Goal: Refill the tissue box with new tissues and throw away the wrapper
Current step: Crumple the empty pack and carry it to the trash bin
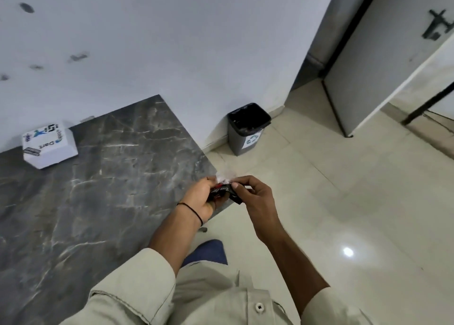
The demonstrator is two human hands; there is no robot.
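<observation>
Dark marble table (110,177) holds a white printed box (49,145), possibly the tissue box, against the wall (172,41). Beside its corner, the left hand (201,199) and right hand (256,198) both pinch a crumpled black wrapper (224,192) with curled fingers (248,180); a grey bin (245,130) stands well beyond.

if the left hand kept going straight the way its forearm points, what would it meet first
Past the wrapper it shares with the right hand, the left hand lines up roughly with the bin. The bin stands lower, on the floor, so the hand might pass over it.
</observation>
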